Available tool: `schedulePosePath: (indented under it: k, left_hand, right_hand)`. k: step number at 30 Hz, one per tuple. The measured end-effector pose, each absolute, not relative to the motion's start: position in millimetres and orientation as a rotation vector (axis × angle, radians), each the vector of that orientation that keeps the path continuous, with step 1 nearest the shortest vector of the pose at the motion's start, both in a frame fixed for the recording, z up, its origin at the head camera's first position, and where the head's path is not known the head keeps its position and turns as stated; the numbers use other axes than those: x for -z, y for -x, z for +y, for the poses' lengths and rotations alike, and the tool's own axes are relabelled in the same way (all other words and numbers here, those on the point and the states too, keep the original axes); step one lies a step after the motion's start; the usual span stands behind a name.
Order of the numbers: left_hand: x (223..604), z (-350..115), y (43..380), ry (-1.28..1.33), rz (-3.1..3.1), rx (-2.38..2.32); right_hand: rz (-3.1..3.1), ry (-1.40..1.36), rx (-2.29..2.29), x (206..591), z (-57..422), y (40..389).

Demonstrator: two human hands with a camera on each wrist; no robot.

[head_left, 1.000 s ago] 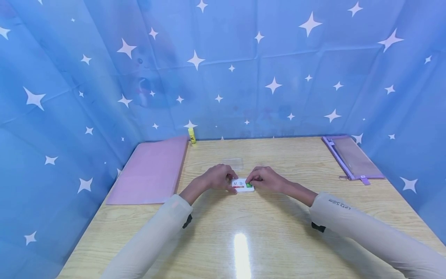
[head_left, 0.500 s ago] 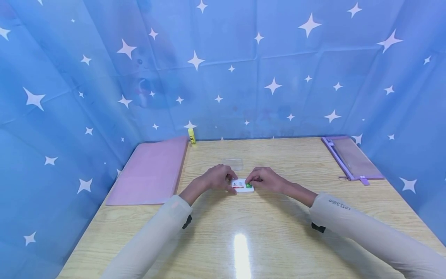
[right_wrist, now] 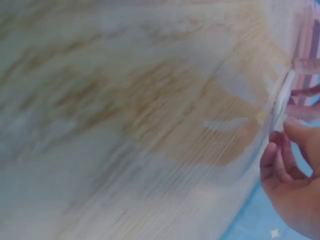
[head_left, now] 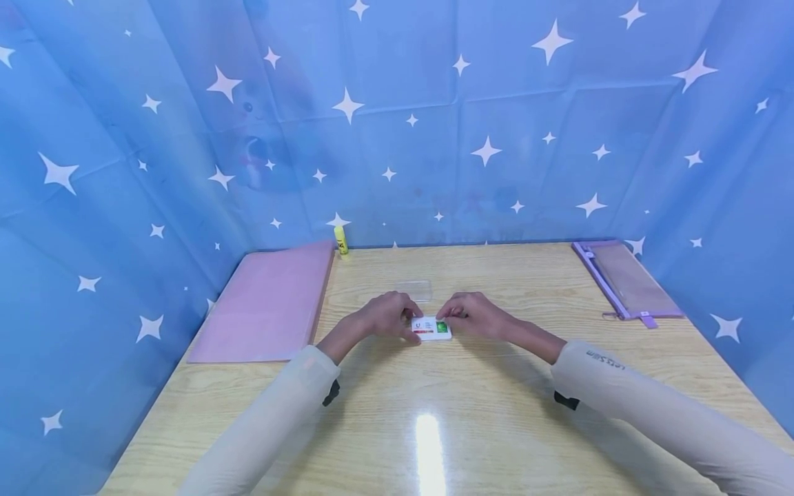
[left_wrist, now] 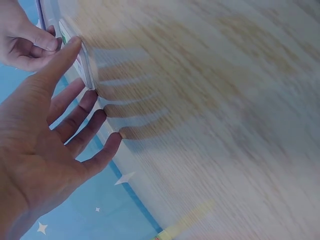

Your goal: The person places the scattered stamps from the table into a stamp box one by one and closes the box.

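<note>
A flat white card (head_left: 428,333) with a red strip and dark print, perhaps in a case with a clear rim, lies on the table. My left hand (head_left: 387,314) holds its left end between thumb and fingers; in the left wrist view the fingers of the left hand (left_wrist: 55,125) are spread along its edge. On the card's right part sits a small green square piece (head_left: 442,328). My right hand (head_left: 473,315) pinches at the square's upper edge with thumb and finger. In the right wrist view the curled fingers of the right hand (right_wrist: 295,175) hide the contact.
A clear plastic sheet or cover (head_left: 414,290) lies just behind the card. To the left is a large pink folder (head_left: 267,303), with a yellow glue stick (head_left: 341,240) upright by its far corner. At the far right lies a purple-edged zip pouch (head_left: 639,279). A starry blue curtain (head_left: 397,124) surrounds the table.
My right fingertips have shifted slightly up and back, and more of the green square shows, now lying straighter on the card. My left hand keeps its hold.
</note>
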State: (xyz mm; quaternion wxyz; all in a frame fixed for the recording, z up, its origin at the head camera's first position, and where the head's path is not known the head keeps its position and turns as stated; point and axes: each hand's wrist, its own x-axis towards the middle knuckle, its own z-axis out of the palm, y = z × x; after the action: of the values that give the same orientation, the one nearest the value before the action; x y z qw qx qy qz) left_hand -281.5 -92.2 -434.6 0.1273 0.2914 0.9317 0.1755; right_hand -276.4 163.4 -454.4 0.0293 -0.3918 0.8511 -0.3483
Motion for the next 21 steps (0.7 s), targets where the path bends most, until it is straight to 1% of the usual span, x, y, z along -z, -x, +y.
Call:
schedulePosePath:
  k: [13,21]
  left_hand:
    - [437,-105,288,-0.88,2.704,-0.745]
    - [437,-113,297,-0.761,2.747,-0.883]
  right_hand:
    - [2.68,1.15,1.073,451,162,292]
    - [2.724,1.091,1.085,453,159,304]
